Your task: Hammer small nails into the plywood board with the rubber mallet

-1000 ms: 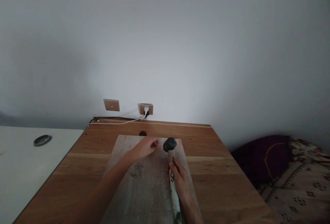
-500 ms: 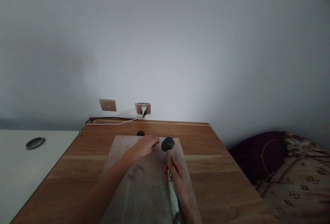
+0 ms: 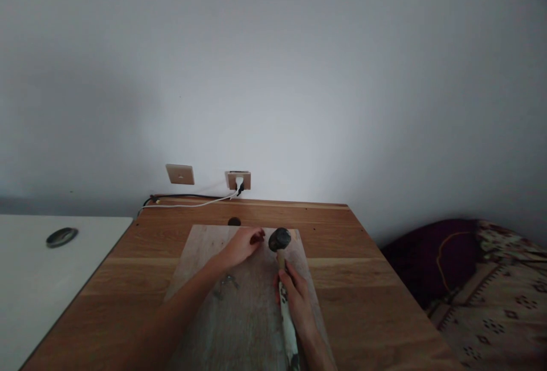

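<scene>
My right hand (image 3: 296, 292) is wrapped round the handle of a mallet (image 3: 281, 240), which has a black head and a pale handle with worn white paint. Its head hovers at or over the far right part of a grey-brown wooden board (image 3: 252, 325). My left hand (image 3: 244, 244) is at the far end of that board, just left of the mallet head, fingers curled together; whatever they may pinch is too small to make out. Several small shiny metal pieces (image 3: 229, 281) lie on the board beside my left forearm, which partly hides them.
The board lies on a wooden table (image 3: 350, 280) against a white wall. A socket (image 3: 245, 180) with a white plug and cables (image 3: 188, 206) is behind it. At left stands a white surface (image 3: 25, 280) with a dark oval piece (image 3: 62, 237); patterned fabric (image 3: 496, 314) is at right.
My left fingers have curled in and shifted slightly, and the left forearm covers more of the metal pieces. The right hand and mallet are nearly still.
</scene>
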Available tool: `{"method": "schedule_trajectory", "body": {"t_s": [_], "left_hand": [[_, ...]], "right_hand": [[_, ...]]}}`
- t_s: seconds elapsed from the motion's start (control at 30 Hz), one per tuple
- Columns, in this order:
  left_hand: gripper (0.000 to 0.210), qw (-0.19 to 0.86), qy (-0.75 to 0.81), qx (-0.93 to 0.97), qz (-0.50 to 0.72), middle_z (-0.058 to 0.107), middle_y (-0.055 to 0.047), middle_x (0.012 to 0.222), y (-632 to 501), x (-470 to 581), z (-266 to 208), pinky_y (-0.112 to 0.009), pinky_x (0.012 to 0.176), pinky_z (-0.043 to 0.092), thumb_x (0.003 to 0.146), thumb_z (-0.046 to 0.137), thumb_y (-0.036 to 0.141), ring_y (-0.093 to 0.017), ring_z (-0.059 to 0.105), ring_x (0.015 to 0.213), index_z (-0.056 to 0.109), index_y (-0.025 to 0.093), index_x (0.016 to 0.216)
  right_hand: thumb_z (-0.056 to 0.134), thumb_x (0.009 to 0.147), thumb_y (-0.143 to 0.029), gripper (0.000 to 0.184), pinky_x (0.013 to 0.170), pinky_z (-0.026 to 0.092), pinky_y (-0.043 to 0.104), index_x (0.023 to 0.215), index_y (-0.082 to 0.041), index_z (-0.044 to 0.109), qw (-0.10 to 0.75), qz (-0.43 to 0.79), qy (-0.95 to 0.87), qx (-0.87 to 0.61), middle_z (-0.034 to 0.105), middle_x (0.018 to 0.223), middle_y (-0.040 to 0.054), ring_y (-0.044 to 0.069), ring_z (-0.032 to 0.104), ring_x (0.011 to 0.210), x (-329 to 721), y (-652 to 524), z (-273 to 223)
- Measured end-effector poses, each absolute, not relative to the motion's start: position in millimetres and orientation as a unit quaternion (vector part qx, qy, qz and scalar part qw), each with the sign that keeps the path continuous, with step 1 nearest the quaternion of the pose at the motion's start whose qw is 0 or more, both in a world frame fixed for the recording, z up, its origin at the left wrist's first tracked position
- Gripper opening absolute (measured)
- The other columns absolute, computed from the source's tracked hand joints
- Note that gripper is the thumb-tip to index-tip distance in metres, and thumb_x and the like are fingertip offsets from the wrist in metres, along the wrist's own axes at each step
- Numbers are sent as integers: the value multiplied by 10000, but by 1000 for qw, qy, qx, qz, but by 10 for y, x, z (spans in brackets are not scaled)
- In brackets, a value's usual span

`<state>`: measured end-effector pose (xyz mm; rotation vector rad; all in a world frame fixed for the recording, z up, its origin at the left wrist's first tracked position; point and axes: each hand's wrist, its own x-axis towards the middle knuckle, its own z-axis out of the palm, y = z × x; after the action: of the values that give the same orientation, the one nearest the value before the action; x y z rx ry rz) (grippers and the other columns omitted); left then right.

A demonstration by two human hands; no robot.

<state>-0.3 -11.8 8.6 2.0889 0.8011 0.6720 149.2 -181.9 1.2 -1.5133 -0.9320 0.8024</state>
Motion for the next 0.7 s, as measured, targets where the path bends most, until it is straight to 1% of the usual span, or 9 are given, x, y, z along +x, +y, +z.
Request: {"method": "schedule_trajectory", "body": {"t_s": [0.1, 0.23, 0.3, 0.37, 0.47, 0.57, 0.63, 0.7], "left_hand": [[187, 406, 326, 796, 309, 774, -64, 945, -149, -13, 1, -319, 844, 534, 827, 616, 70, -208, 720, 901, 687, 169, 970], [244, 393, 313, 800, 327, 764, -48, 941, -177, -11, -65, -305, 825, 537, 806, 586, 37, -194, 710, 891, 693, 176, 975], [260, 393, 314, 796, 338, 762, -51, 951, -176, -9, -85, -301, 825, 540, 800, 599, 29, -191, 708, 890, 699, 172, 993], [272, 386, 311, 794, 351, 760, -53, 972, -171, -10, -97, -300, 838, 539, 801, 615, 19, -187, 704, 897, 706, 173, 1006], [249, 374, 298, 802, 358, 754, -52, 980, -164, -23, -91, -293, 846, 531, 809, 631, 2, -184, 695, 906, 723, 173, 964], [211, 365, 282, 819, 341, 739, -52, 952, -166, -38, -72, -291, 851, 519, 828, 633, -2, -185, 686, 904, 735, 169, 896], [217, 355, 280, 829, 329, 726, -51, 938, -170, -43, -69, -293, 860, 513, 833, 624, -8, -185, 680, 902, 739, 171, 880], [232, 348, 278, 834, 327, 713, -51, 942, -174, -43, -79, -293, 862, 509, 829, 615, -16, -184, 673, 902, 737, 171, 891]], "right_hand": [[660, 856, -639, 455, 628, 516, 337, 958, -221, 809, 558, 354, -391, -642, 748, 783, 59, 264, 679, 738, 1503, -1825, -12], [685, 837, -632, 460, 736, 544, 363, 988, -217, 816, 553, 347, -380, -655, 775, 859, 76, 293, 711, 858, 1520, -1830, -24], [689, 835, -620, 456, 773, 547, 365, 989, -208, 812, 551, 344, -375, -661, 777, 875, 80, 292, 714, 880, 1522, -1828, -18], [668, 854, -602, 427, 754, 544, 353, 929, -202, 798, 548, 355, -382, -654, 756, 818, 68, 275, 704, 825, 1515, -1825, -7], [637, 877, -581, 394, 648, 518, 323, 812, -206, 741, 547, 373, -394, -637, 680, 688, 30, 225, 641, 654, 1485, -1821, 18], [626, 876, -590, 387, 520, 464, 303, 820, -214, 697, 550, 391, -385, -630, 636, 665, 8, 191, 569, 537, 1449, -1821, 47], [621, 871, -603, 392, 498, 452, 300, 823, -218, 678, 548, 388, -391, -629, 633, 677, 10, 192, 569, 536, 1435, -1820, 54], [615, 875, -607, 392, 518, 462, 302, 820, -222, 663, 545, 374, -402, -634, 641, 694, 16, 197, 585, 561, 1433, -1816, 39]]}}
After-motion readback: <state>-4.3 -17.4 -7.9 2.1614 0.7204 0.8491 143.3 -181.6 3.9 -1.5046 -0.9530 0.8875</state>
